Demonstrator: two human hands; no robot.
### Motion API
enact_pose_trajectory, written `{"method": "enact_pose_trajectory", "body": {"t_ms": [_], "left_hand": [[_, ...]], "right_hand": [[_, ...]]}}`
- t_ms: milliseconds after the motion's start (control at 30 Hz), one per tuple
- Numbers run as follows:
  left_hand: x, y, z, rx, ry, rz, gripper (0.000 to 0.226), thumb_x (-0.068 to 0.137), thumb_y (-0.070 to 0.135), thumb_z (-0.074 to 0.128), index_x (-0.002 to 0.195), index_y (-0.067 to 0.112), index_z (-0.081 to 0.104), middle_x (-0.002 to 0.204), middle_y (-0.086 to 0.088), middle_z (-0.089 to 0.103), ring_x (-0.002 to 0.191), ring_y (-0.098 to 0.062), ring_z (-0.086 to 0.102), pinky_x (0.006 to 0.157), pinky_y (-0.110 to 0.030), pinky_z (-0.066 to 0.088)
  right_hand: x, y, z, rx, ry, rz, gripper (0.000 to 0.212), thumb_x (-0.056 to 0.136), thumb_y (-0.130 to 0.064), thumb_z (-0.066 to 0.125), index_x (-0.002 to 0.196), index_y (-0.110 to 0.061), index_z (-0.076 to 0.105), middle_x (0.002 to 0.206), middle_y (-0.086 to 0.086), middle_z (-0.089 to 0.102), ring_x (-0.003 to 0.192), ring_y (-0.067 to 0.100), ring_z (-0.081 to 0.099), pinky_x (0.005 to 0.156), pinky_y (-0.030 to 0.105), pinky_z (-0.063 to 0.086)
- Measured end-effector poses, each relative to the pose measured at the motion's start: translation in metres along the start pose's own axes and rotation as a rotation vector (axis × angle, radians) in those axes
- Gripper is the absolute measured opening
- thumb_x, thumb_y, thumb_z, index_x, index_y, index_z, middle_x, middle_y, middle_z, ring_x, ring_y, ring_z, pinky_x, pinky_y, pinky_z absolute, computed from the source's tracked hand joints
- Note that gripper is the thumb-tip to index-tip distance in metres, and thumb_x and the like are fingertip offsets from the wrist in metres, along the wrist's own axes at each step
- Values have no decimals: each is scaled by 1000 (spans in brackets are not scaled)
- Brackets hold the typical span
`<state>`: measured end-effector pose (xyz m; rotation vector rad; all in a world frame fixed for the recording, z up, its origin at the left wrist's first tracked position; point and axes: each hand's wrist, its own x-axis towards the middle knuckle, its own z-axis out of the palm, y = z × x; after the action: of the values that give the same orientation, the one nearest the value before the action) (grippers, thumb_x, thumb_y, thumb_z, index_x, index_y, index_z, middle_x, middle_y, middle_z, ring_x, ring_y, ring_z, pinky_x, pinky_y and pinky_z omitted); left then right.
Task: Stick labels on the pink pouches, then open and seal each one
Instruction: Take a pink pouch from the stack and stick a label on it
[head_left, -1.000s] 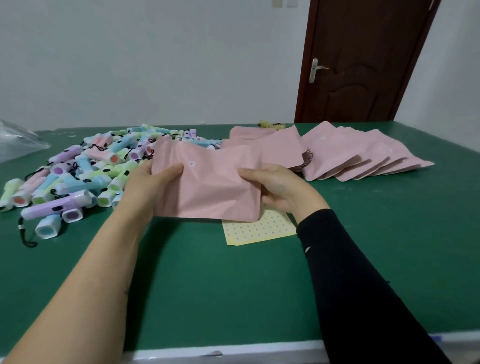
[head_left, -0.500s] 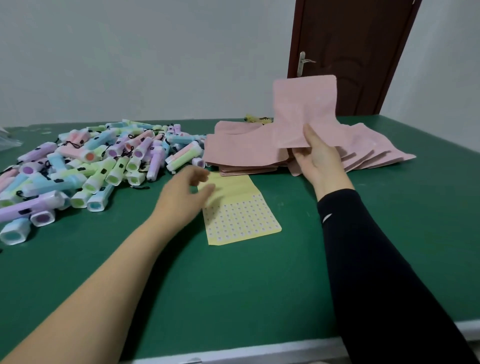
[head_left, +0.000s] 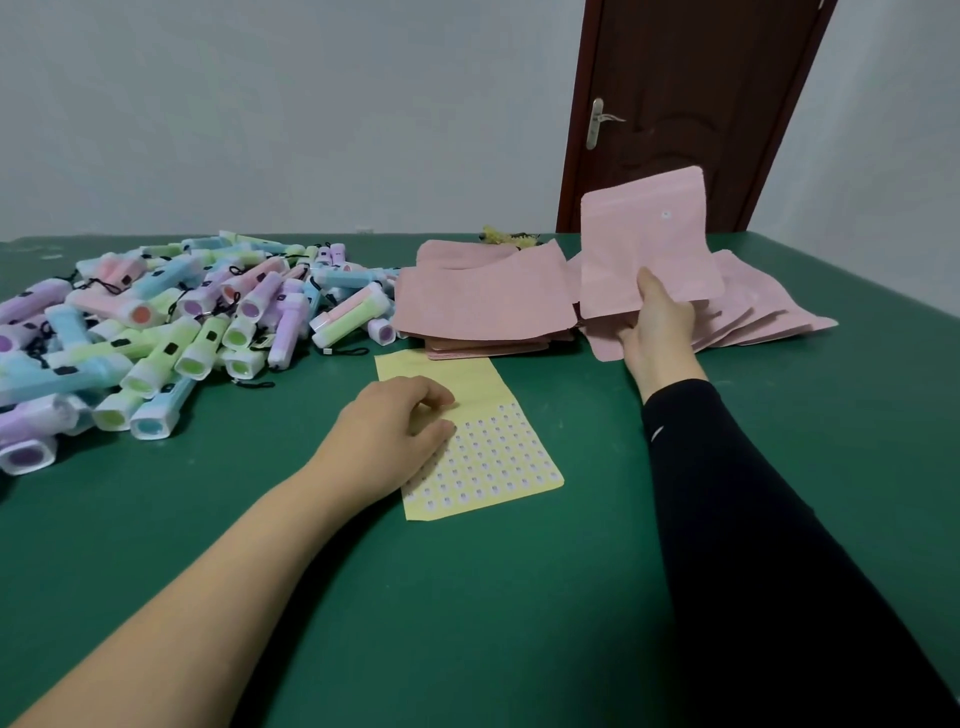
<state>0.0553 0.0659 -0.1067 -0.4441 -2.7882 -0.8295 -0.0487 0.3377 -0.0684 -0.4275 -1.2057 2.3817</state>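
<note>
The right hand (head_left: 657, 322) is gripping one pink pouch (head_left: 649, 244) by its lower edge, holding it upright above the fanned pouches (head_left: 753, 312) near the desk's (head_left: 467, 597) far right edge. The left hand (head_left: 395, 431) is resting with curled fingers on the yellow label sheet (head_left: 498, 457) at mid-desk; whether it is pinching a label, I cannot tell. A flat pouch stack (head_left: 483, 301) is lying just beyond the sheet, beside pastel flashlights (head_left: 156, 322).

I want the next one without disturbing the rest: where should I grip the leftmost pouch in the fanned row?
Probably pinch the leftmost pouch at its near left corner, coming from the near left: that corner juts bare onto the green table, the rest lies among overlapping pouches.
</note>
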Motion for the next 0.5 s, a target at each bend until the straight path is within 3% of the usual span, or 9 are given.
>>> {"method": "enact_pose_trajectory", "body": {"t_ms": [67,200,300,400,500], "left_hand": [[0,0,-1,6,-10,-3,21,93,32,62,114,29,63,110,16,61,108,-8,54,96,-32,45],[0,1,-1,7,-25,-18,20,94,32,62,114,29,63,112,14,62,109,-9,54,97,-34,45],[0,2,-1,7,-35,-26,19,94,32,61,113,30,63,112,14,61,110,-10,53,98,-35,45],[-1,2,-2,20,-38,-25,19,95,33,60,113,30,63,111,14,61,110,-11,53,98,-37,45],[-2,3,-2,21,-40,-13,14,95,32,60,109,32,62,98,18,59,104,-11,54,95,-37,46]], "right_hand": [[1,1,0,41,10,-31,16,92,-10,63,103,-20,57,99,-6,67,94,19,68,70,33,60],[9,5,-5,-12,66,-113,11,95,-13,58,102,-20,54,97,-8,63,101,21,63,91,38,55],[12,6,-6,-143,133,-194,14,96,-20,55,107,-16,48,95,-11,57,97,18,59,85,31,52],[12,7,-7,-341,156,-343,33,98,-22,53,127,-6,51,114,-2,60,106,16,57,92,24,45],[11,11,-7,-534,123,-397,36,100,-25,49,129,-3,52,124,5,61,115,21,56,99,27,44]]}}
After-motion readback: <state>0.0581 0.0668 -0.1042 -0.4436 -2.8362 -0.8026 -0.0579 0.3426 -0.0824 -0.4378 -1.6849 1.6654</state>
